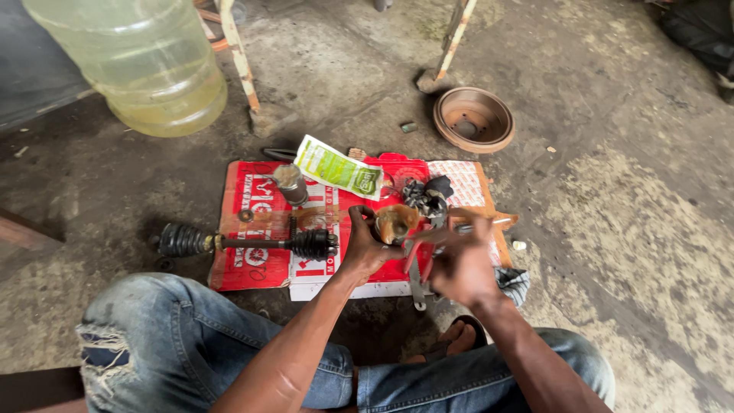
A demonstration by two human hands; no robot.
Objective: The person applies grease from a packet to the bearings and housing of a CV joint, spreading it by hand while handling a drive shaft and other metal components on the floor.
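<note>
Left hand (365, 248) clamped around a greasy metal joint cup (395, 222), fingers (358, 218) curled over its near side, open mouth of the cup tipped up and smeared with tan grease. Right hand (461, 264) just right of the cup, blurred; fingers (447, 237) drawn together, seemingly pinching something thin and pale, though too smeared to tell what. Below the right fingers, a grey metal strip (417, 283) hanging toward the cardboard.

Left of the left fingers, an axle shaft (252, 244) lying flat, one black ribbed boot (313, 244) just beside the wrist, a second boot (183, 239) at the far end, off the cardboard. Under both hands, a red and white flattened carton (256, 271) on the concrete floor (627, 229). Beyond the left fingers, a small grey can (290, 183) upright and a green and white pouch (339, 168) lying flat. Just beyond the cup, a dark clump of greasy parts (425, 195). Well beyond the right fingers, a rusty brake drum (473, 118) on the floor. Far beyond the left fingers, a large clear water bottle (138, 61) holding yellowish liquid. Nearest the body, knees in blue jeans (153, 329), a sandalled foot (459, 336) below the right hand.
</note>
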